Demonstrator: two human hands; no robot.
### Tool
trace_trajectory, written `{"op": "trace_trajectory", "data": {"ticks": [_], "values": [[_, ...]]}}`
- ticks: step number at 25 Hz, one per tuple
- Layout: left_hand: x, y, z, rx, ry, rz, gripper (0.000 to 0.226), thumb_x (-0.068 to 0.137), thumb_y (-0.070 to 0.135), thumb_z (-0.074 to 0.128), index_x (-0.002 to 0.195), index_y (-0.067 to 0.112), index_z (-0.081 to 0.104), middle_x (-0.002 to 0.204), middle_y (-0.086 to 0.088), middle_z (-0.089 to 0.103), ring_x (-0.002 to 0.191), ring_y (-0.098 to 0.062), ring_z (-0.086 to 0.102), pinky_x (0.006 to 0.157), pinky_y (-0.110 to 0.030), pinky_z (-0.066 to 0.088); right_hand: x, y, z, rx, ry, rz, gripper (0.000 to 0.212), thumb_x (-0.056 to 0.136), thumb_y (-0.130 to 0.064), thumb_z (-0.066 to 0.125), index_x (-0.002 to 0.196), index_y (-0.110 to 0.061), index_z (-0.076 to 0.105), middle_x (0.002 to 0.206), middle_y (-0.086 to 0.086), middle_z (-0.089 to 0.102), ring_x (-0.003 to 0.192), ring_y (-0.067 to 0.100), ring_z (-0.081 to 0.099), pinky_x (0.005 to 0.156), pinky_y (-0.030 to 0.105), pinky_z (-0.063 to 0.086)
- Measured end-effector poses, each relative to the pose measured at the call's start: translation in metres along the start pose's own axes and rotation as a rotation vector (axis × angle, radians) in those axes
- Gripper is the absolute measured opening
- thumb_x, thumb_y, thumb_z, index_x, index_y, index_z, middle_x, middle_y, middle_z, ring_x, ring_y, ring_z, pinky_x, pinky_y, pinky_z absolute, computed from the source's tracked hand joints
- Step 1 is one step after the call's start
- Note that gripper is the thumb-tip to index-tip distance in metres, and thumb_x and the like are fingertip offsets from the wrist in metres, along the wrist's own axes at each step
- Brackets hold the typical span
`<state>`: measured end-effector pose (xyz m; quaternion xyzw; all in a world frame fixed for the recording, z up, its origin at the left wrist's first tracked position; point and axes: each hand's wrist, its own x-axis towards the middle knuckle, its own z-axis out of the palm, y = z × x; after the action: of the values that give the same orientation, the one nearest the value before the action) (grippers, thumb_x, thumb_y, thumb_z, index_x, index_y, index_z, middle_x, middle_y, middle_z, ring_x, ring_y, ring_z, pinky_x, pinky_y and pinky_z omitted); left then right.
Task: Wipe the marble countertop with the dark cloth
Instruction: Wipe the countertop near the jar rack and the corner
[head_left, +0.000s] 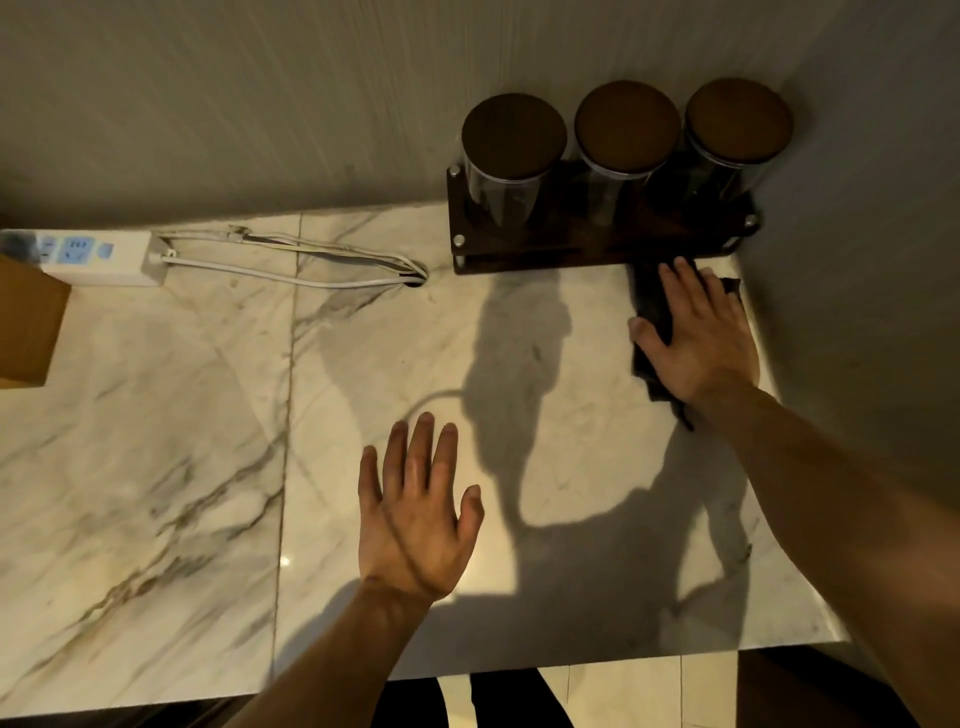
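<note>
The dark cloth (650, 304) lies flat on the white, grey-veined marble countertop (182, 441) at its far right corner, just in front of the jar rack. My right hand (696, 338) presses down on the cloth with fingers spread, covering most of it; cloth edges show past the fingertips and below the wrist. My left hand (418, 512) hovers flat over the middle of the counter near the front, fingers apart, holding nothing.
A dark wooden rack (587, 249) with three lidded glass jars (511, 156) stands against the back wall at the right. A white power strip (88, 257) and its looped cable (311, 265) lie at the back left, beside a cardboard box (26, 332). A wall borders the counter's right edge.
</note>
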<state>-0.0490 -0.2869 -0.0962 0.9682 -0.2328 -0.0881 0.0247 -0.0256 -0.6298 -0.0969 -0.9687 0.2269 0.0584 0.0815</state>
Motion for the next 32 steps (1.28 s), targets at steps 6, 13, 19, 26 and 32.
{"op": "trace_trajectory", "data": {"ticks": [6, 13, 19, 26, 32], "values": [[-0.002, 0.000, -0.002, -0.001, -0.009, -0.001, 0.066, 0.090, 0.048, 0.033, 0.147, 0.016, 0.035, 0.155, -0.010, 0.034, 0.143, -0.033, 0.027, 0.113, -0.057, 0.022, -0.006, -0.018, 0.002, 0.130, 0.094, 0.271, 0.067, 0.097, -0.050, 0.022, 0.153, -0.017, 0.007, 0.162, 0.005, 0.005, 0.147, 0.028, 0.002, 0.118, 0.045, 0.004], [-0.001, -0.002, 0.003, 0.013, 0.010, 0.015, 0.066, 0.092, 0.050, 0.031, 0.149, 0.018, 0.030, 0.156, -0.011, 0.032, 0.144, -0.032, 0.023, 0.115, -0.055, 0.017, -0.034, -0.027, 0.009, 0.200, 0.204, 0.425, 0.060, 0.100, -0.035, 0.025, 0.152, -0.008, 0.012, 0.161, 0.012, 0.009, 0.146, 0.031, 0.006, 0.118, 0.046, 0.007], [-0.002, -0.004, 0.004, -0.006, 0.005, 0.027, 0.066, 0.092, 0.053, 0.028, 0.149, 0.018, 0.025, 0.157, -0.010, 0.028, 0.145, -0.032, 0.019, 0.116, -0.056, 0.014, -0.083, -0.022, 0.016, 0.209, 0.251, 0.433, 0.057, 0.100, -0.028, 0.030, 0.150, -0.003, 0.018, 0.159, 0.016, 0.016, 0.146, 0.032, 0.010, 0.118, 0.042, 0.008], [-0.003, -0.007, 0.001, -0.102, 0.031, 0.062, 0.066, 0.093, 0.052, 0.025, 0.149, 0.015, 0.027, 0.157, -0.013, 0.028, 0.146, -0.034, 0.015, 0.117, -0.056, 0.008, -0.143, -0.013, 0.022, 0.255, 0.256, 0.460, 0.054, 0.100, -0.022, 0.036, 0.149, -0.002, 0.023, 0.158, 0.015, 0.020, 0.146, 0.031, 0.011, 0.119, 0.038, 0.008], [0.002, -0.011, 0.000, -0.191, -0.018, 0.045, 0.068, 0.092, 0.055, 0.027, 0.151, 0.024, 0.019, 0.161, -0.006, 0.015, 0.147, -0.028, 0.004, 0.118, -0.049, -0.002, -0.193, -0.010, 0.029, 0.255, 0.254, 0.486, 0.053, 0.101, -0.022, 0.034, 0.149, -0.003, 0.023, 0.158, 0.015, 0.020, 0.147, 0.029, 0.011, 0.119, 0.038, 0.007]]}}
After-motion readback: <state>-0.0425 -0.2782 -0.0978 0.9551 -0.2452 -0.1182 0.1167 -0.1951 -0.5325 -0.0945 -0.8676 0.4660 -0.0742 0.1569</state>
